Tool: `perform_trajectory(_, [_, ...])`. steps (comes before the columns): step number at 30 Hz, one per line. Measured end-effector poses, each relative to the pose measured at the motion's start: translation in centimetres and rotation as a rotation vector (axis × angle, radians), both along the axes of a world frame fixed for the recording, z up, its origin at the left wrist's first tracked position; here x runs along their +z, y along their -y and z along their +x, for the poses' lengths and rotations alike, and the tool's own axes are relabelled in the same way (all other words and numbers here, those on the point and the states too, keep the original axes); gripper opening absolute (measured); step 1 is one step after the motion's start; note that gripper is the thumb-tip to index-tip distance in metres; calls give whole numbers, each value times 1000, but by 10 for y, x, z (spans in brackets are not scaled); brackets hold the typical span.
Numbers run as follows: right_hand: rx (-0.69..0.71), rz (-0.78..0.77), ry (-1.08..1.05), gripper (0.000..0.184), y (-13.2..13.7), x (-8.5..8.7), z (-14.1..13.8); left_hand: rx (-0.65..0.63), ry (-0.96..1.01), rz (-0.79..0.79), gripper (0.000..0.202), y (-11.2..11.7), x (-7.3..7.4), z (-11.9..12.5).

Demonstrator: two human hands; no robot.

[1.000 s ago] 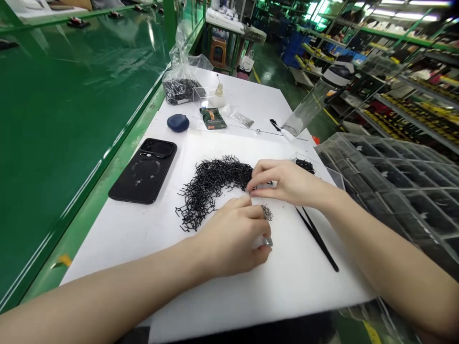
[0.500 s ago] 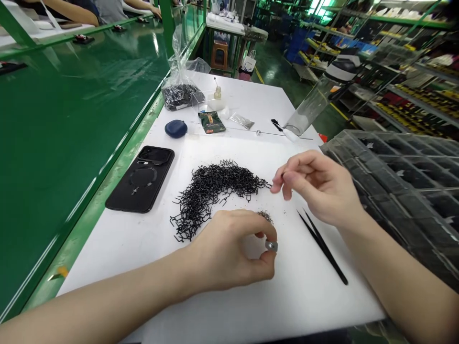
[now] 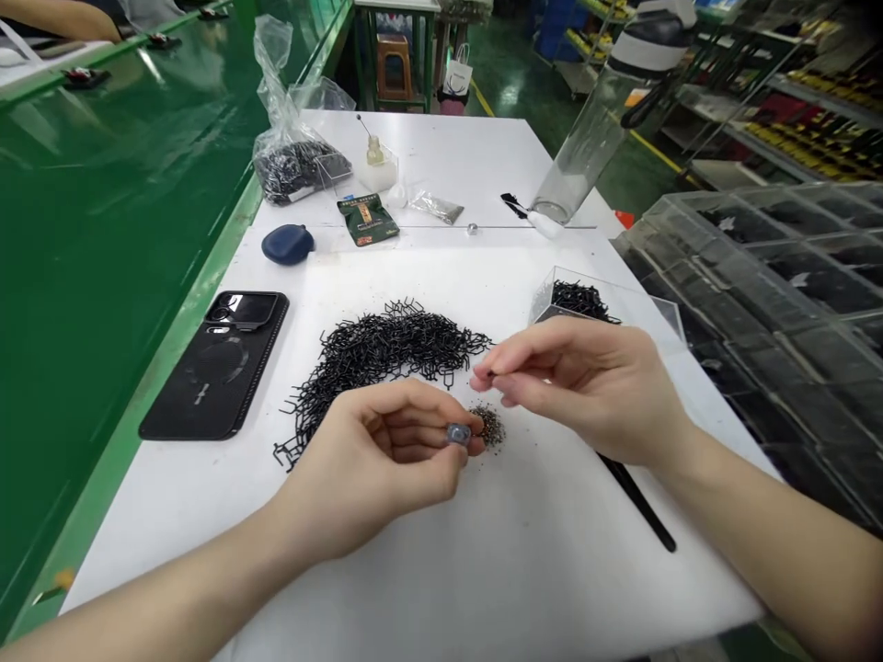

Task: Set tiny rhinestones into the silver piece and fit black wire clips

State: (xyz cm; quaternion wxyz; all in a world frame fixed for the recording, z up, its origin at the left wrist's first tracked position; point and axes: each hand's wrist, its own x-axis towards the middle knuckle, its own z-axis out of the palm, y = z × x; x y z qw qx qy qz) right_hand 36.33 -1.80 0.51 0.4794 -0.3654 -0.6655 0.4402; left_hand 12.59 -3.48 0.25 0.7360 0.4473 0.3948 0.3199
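Observation:
Between the thumb and fingers of my left hand (image 3: 386, 460) sits a small grey metal-looking part (image 3: 458, 433), one face turned toward me. My right hand (image 3: 593, 386) is closed in a pinch just above and to the right of it, with a tiny dark piece (image 3: 490, 374) at its fingertips. The two hands are close but apart. Behind them curves a heap of black bent wire pieces (image 3: 386, 345). A small pile of tiny brownish bits (image 3: 492, 428) lies by my left fingertips. Black tweezers (image 3: 640, 506) rest on the white table, their tips hidden under my right hand.
A clear box (image 3: 666, 317) of black pieces stands behind my right hand. At left lie a black phone (image 3: 213, 372) and a blue case (image 3: 288, 245). Farther back are a plastic bag (image 3: 293, 170), a green packet (image 3: 369, 221) and a bottle (image 3: 586, 138). Stacked clear trays (image 3: 745, 267) flank the right.
My right hand has come in nearer to the left. My left hand has turned the grey part so its face shows. The clear box behind my right hand is now visible.

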Motion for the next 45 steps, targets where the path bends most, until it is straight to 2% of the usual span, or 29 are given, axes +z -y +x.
perform_trajectory(3, [2,97,29,20,2,-1,0,-7,34,-30,14,-3,-2,-2])
perform_trajectory(6, [41,158,36,21,7,1,-1,-9,59,-47,17,-5,-3,-3])
perform_trajectory(11, [-12,210,37,24,15,6,-5,1,106,-53,20,-6,-4,-6])
perform_trajectory(20, [-20,134,51,20,20,4,-7,79,140,-94,24,-5,-4,-2])
perform_trajectory(28, [-86,229,139,20,23,1,-9,105,166,-131,19,-5,-4,-1])
perform_trajectory(33, [-176,293,212,21,26,0,-16,102,148,-138,18,-5,-4,-2])
perform_trajectory(39, [-249,316,216,29,31,2,-21,99,114,-132,23,-2,-4,-2])
perform_trajectory(45, [-242,262,191,34,33,3,-21,63,144,-141,21,-2,-5,-2])
